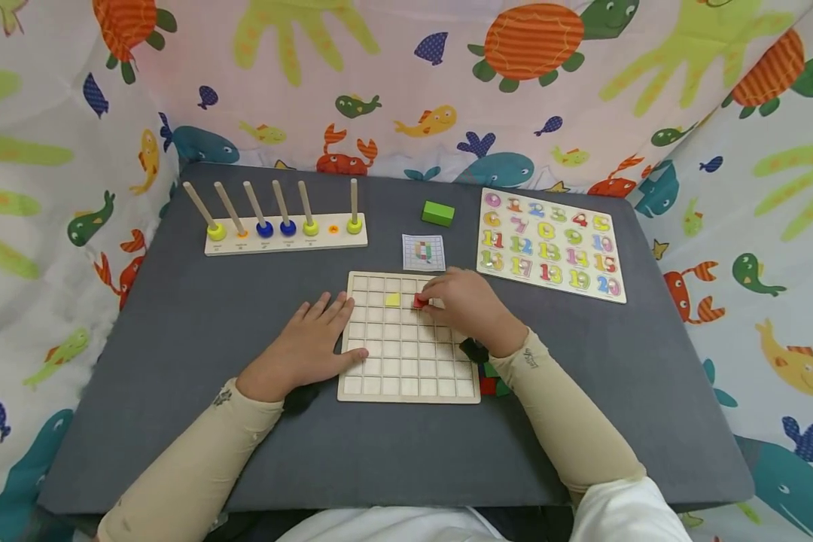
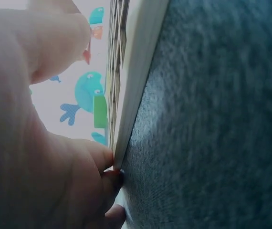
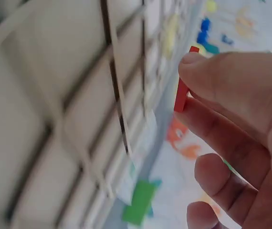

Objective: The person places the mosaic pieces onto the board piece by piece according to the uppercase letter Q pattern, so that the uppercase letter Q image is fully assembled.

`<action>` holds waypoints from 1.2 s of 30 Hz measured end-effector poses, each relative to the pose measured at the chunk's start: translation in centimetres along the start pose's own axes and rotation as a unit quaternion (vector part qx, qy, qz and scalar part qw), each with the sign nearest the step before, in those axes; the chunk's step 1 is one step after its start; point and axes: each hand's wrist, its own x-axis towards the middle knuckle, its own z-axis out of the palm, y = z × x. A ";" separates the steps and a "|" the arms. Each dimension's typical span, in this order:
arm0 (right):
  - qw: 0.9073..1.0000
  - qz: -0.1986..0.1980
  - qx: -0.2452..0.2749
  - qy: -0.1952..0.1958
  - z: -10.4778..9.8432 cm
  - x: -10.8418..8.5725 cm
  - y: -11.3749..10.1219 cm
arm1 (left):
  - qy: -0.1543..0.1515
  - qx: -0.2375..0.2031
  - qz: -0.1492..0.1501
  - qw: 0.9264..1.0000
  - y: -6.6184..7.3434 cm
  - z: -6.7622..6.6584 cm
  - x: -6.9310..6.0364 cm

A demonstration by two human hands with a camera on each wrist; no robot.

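Note:
A wooden grid board (image 1: 409, 388) lies on the grey table, with one yellow tile (image 1: 393, 299) in an upper cell. Over the board's upper right part, the right hand (image 1: 470, 305) pinches a red tile (image 1: 419, 301) between thumb and finger; the right wrist view shows this red tile (image 3: 180, 93) held on edge beside the grid. The left hand (image 1: 308, 342) rests at the board's left edge, fingers spread and thumb over the rim. In the left wrist view, fingertips of the left hand (image 2: 55, 152) touch the board's side (image 2: 138, 71).
Behind the board lie a patterned card (image 1: 423, 253) and a green block (image 1: 438, 214). A peg stand with rings (image 1: 284, 242) stands back left, a number board (image 1: 549, 237) back right. Red and green pieces (image 1: 489, 385) lie by the board's lower right corner, partly under the right forearm.

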 end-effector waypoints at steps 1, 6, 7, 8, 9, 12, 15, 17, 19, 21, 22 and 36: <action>1.000 -0.003 -0.005 -0.006 0.4 0.4 -0.1 | 0.000 0.002 0.002 1.000 0.1 0.1 0.1; 0.999 -0.011 -0.028 -0.012 1.2 1.3 -0.2 | -0.001 0.008 0.008 1.000 0.8 0.1 0.6; 0.999 -0.010 -0.031 -0.011 1.2 1.3 -0.2 | -0.002 0.008 0.009 1.000 0.9 0.0 0.6; 0.999 -0.009 -0.033 -0.013 1.1 1.4 -0.3 | -0.002 0.010 0.009 1.000 1.0 -0.2 0.6; 0.999 -0.009 -0.036 -0.017 1.1 1.4 -0.3 | -0.003 0.010 0.009 1.000 1.0 -0.3 0.6; 0.998 -0.006 -0.054 -0.035 0.7 1.4 -0.6 | -0.004 0.011 0.006 1.000 1.0 -0.6 0.4; 0.995 -0.004 -0.086 -0.051 0.4 1.3 -1.0 | -0.004 0.010 0.003 1.000 0.8 -0.7 0.1; 0.993 0.002 -0.102 -0.061 0.4 1.1 -1.3 | -0.005 0.008 0.001 1.000 0.6 -0.6 -0.1; 0.992 0.008 -0.105 -0.073 0.7 1.0 -1.5 | -0.006 0.006 0.000 1.000 0.3 -0.4 -0.2; 0.992 0.018 -0.097 -0.083 1.1 0.7 -1.6 | -0.007 0.004 -0.002 1.000 0.0 -0.2 -0.3; 0.992 0.022 -0.090 -0.087 1.2 0.6 -1.5 | -0.007 0.003 -0.002 1.000 -0.1 -0.1 -0.2; 0.989 0.138 0.049 -0.002 -5.2 -6.8 -0.3 | -0.003 -0.006 0.009 1.000 -0.2 -0.1 -0.3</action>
